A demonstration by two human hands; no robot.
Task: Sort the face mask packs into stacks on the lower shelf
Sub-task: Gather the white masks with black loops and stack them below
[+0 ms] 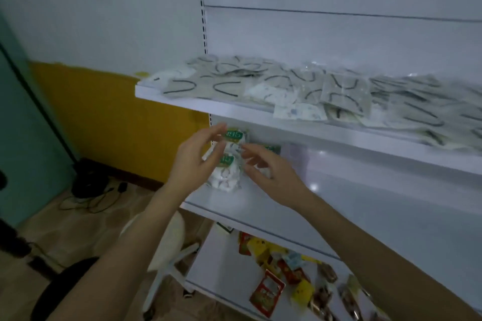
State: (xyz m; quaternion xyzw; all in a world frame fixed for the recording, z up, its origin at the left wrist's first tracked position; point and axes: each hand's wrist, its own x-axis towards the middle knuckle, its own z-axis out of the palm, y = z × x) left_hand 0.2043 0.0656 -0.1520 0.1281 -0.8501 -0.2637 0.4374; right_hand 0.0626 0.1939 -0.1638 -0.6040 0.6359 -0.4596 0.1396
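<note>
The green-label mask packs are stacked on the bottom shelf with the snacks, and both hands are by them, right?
Not quite. The head view shows the green-label mask packs on the middle shelf, one level above the snacks. Both the left hand and the right hand are by them.

A hand has open room on the lower shelf [365, 216] right of the mask pack stack [225, 172] at its left end. The upper shelf [234, 110], crowded with loose packs [339, 91], overhangs and limits headroom.
</note>
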